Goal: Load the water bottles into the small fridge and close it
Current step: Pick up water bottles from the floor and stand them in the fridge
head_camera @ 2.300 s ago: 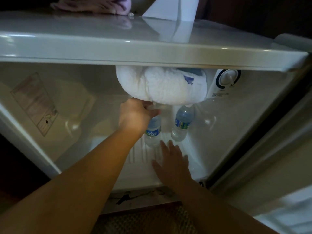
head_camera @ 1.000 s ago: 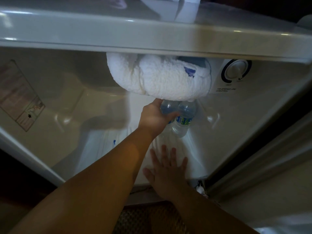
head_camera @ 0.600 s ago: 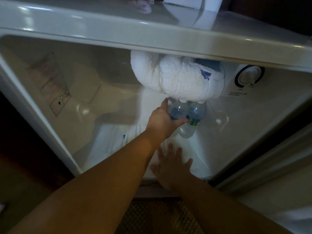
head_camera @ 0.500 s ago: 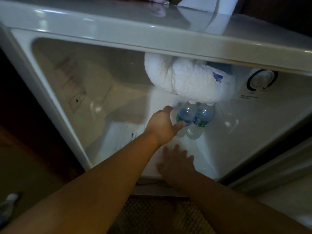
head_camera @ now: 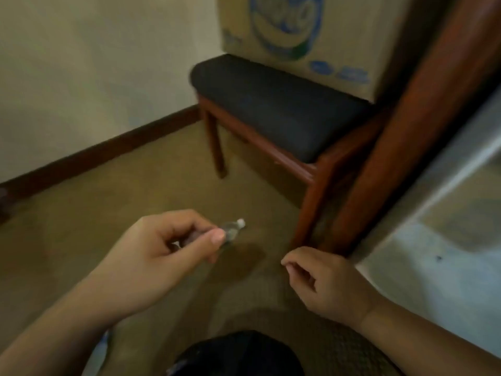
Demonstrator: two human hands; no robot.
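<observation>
A small clear water bottle point(head_camera: 233, 229) with a white cap lies on the brown carpet, partly hidden behind my left hand's thumb. My left hand point(head_camera: 165, 256) hovers over it with fingers curled in a loose C; the bottle looks farther off than the hand, and I see no grip on it. My right hand point(head_camera: 322, 283) hangs to the right, fingers loosely bent, holding nothing. The white fridge point(head_camera: 444, 191) shows only as its edge and a strip of its inside at the right border. The bottles inside it are out of view.
A wooden chair with a black seat point(head_camera: 273, 107) stands ahead, a printed cardboard box point(head_camera: 306, 31) on it. Its front leg point(head_camera: 306, 213) stands close to my right hand. A cream wall and dark baseboard point(head_camera: 97, 153) run along the left. Something dark point(head_camera: 238, 354) sits at the bottom edge.
My view has swung left from the fridge's inside to the floor. My left hand has let go of the bottle in the fridge and now hangs over one on the carpet; my right hand has left the fridge floor.
</observation>
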